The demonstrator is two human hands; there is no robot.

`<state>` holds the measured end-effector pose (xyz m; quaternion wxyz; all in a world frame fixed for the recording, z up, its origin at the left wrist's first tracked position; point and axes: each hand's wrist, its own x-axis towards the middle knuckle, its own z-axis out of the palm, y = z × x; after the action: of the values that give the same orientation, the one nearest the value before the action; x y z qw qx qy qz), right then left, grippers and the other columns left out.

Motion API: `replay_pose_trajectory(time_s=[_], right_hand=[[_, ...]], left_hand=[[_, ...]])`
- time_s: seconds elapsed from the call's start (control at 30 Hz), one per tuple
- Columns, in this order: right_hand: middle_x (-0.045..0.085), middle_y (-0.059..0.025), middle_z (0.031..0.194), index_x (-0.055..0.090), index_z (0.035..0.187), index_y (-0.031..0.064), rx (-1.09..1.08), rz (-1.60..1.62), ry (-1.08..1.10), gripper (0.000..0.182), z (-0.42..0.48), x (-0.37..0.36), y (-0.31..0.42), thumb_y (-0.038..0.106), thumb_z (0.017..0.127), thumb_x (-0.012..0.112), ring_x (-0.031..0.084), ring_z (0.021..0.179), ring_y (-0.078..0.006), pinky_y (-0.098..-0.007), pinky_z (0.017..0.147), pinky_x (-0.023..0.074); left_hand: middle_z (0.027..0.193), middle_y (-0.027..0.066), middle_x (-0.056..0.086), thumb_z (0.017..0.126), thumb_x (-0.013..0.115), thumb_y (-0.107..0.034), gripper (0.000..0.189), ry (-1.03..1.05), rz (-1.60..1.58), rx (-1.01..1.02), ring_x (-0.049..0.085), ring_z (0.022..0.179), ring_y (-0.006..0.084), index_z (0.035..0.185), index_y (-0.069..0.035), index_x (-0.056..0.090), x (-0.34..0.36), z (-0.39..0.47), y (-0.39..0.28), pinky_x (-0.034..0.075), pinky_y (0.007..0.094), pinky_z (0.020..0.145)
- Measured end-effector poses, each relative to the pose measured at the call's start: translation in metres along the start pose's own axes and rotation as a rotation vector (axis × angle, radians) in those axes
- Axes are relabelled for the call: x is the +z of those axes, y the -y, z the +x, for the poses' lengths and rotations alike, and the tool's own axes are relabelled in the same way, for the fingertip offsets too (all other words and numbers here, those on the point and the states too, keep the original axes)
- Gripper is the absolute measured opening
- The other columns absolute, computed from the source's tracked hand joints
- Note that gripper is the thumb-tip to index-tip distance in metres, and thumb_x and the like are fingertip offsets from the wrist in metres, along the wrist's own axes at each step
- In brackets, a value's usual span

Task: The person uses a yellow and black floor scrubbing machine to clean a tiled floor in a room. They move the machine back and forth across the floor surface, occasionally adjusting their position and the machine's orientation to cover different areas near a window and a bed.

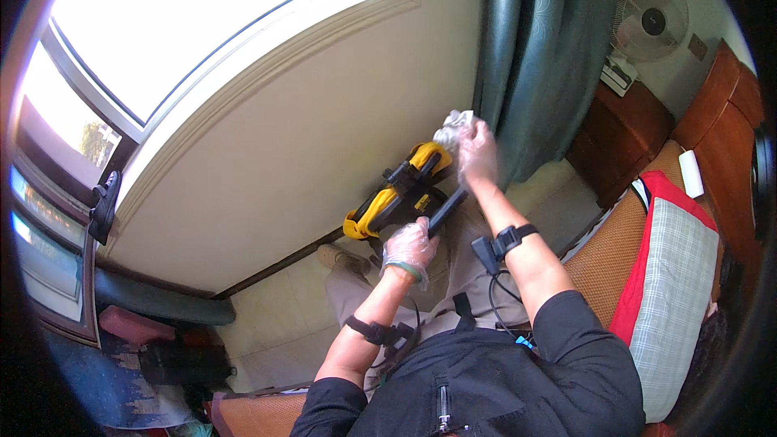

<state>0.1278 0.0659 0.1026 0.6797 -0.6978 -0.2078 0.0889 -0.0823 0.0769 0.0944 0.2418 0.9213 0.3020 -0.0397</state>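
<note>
A yellow and black device with a dark bar handle (419,191), its exact kind unclear, is in front of me beside the wall. My left hand (411,246), in a clear plastic glove, is closed around the lower end of the bar. My right hand (476,152), gloved the same way and slightly blurred, grips a crumpled white cloth or tissue (454,126) at the device's upper yellow end. Black straps with small modules circle both forearms.
A window sill with a dark shoe (106,206) borders the wall. Teal curtains (522,60) hang ahead; a fan (652,21) and wooden cabinet (625,124) are beyond. The bed's woven mat (601,273) and a plaid pillow (674,291) lie to the right.
</note>
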Motion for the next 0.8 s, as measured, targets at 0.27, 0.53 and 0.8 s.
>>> replay_pose_trajectory(time_s=[0.27, 0.53, 0.8], right_hand=[[0.067, -0.0135, 0.092, 0.066, 0.095, 0.0123, -0.217, -0.549, 0.515, 0.017, -0.024, 0.012, -0.013, 0.025, 0.083, 0.063, 0.064, 0.089, -0.0323, -0.0402, 0.075, 0.0521], [0.066, -0.0144, 0.097, 0.065, 0.094, 0.0093, -0.19, -0.829, 0.641, 0.016, -0.008, 0.023, -0.017, 0.016, 0.082, 0.057, 0.063, 0.094, -0.0308, -0.0389, 0.085, 0.0502], [0.068, -0.0164, 0.096, 0.067, 0.097, 0.0078, -0.231, -0.82, 0.683, 0.025, 0.016, 0.037, -0.025, 0.029, 0.085, 0.059, 0.064, 0.091, -0.0314, -0.0406, 0.079, 0.0498]], left_hand=[[0.084, 0.0197, 0.065, 0.08, 0.064, -0.036, 0.037, -0.02, -0.027, 0.026, 0.065, 0.081, 0.0382, 0.101, -0.006, 0.054, 0.014, -0.015, 0.003, 0.051, 0.0477, 0.07], [0.086, 0.0194, 0.066, 0.081, 0.065, -0.035, 0.035, -0.024, 0.025, 0.063, 0.065, 0.082, 0.037, 0.101, -0.007, 0.056, -0.004, -0.019, 0.038, 0.051, 0.0468, 0.07], [0.086, 0.0199, 0.066, 0.083, 0.063, -0.037, 0.036, 0.002, 0.047, 0.097, 0.064, 0.084, 0.0375, 0.102, -0.007, 0.057, -0.024, -0.013, 0.055, 0.05, 0.0466, 0.073]])
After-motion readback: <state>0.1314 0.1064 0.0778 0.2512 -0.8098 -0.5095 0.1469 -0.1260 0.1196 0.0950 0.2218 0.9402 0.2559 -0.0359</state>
